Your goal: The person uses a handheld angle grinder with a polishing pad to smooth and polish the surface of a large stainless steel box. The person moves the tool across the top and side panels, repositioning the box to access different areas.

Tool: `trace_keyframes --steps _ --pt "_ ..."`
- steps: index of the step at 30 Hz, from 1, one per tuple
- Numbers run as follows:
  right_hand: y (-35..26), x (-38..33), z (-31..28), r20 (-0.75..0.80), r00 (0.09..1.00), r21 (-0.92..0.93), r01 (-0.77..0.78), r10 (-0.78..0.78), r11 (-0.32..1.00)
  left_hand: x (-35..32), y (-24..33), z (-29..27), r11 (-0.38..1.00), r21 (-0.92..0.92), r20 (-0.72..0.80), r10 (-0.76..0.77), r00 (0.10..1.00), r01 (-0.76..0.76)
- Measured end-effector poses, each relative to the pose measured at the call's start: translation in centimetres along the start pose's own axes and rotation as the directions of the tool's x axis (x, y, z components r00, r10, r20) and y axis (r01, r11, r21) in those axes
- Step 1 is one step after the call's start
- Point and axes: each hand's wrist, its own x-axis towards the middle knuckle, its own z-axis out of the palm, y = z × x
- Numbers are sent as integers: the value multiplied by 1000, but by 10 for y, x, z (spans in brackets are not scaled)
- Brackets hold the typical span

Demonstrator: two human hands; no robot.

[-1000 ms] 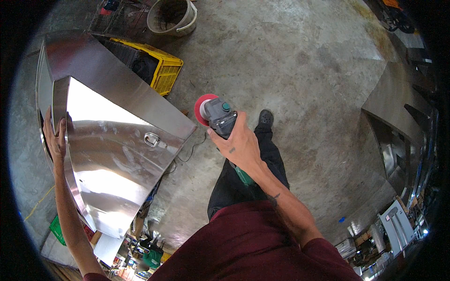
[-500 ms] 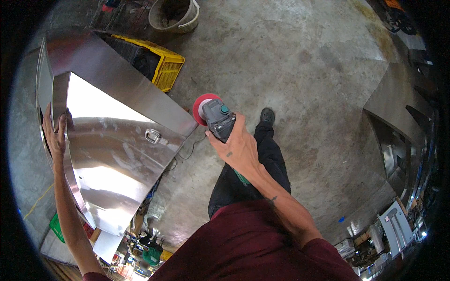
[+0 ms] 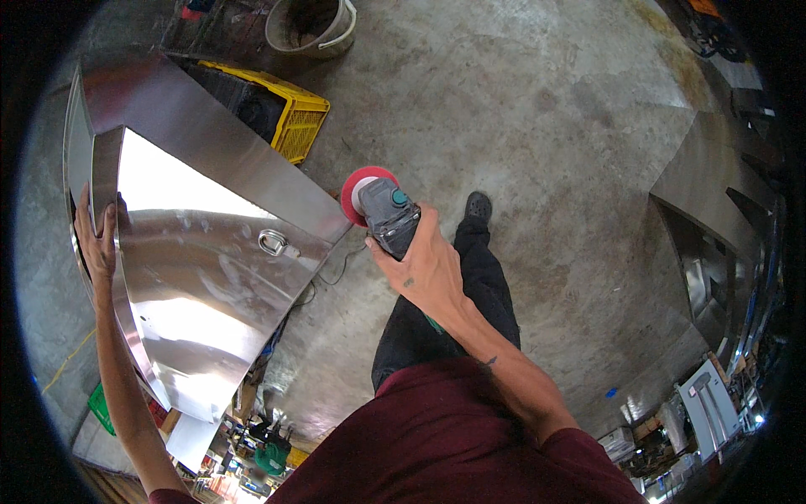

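My right hand (image 3: 422, 260) is closed round the body of a grey angle grinder (image 3: 392, 214). A red disc (image 3: 356, 191) with a pale centre sits at its head, close to the right corner of a shiny stainless steel panel (image 3: 218, 239) but apart from my legs. The panel carries a recessed ring handle (image 3: 273, 243) near its right side. On the far left, my left hand (image 3: 98, 244) grips the panel's raised edge, thumb on one side and fingers on the other. Part of the fingers is hidden behind that edge.
Beyond the panel lie a yellow plastic crate (image 3: 304, 122) and a bucket (image 3: 323, 42). A dark cord (image 3: 337, 273) runs over the concrete floor (image 3: 554, 168) beside the panel. More bent sheet metal (image 3: 714, 185) stands at the right. A person in green (image 3: 270, 458) is at the lower left.
The grinder and my right hand have shifted very slightly to the left. My left hand keeps its hold on the panel's edge.
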Motion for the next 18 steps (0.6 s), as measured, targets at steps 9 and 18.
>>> trace_keyframes --steps 9,18 --pt "-4 -4 -3 -11 1000 -1 -12 12 1000 1 -2 0 1000 -8 2 8 1000 -8" --pt "-15 -1 -17 142 955 176 -285 262 942 -5 -4 6 999 -39 -3 -24 1000 23"
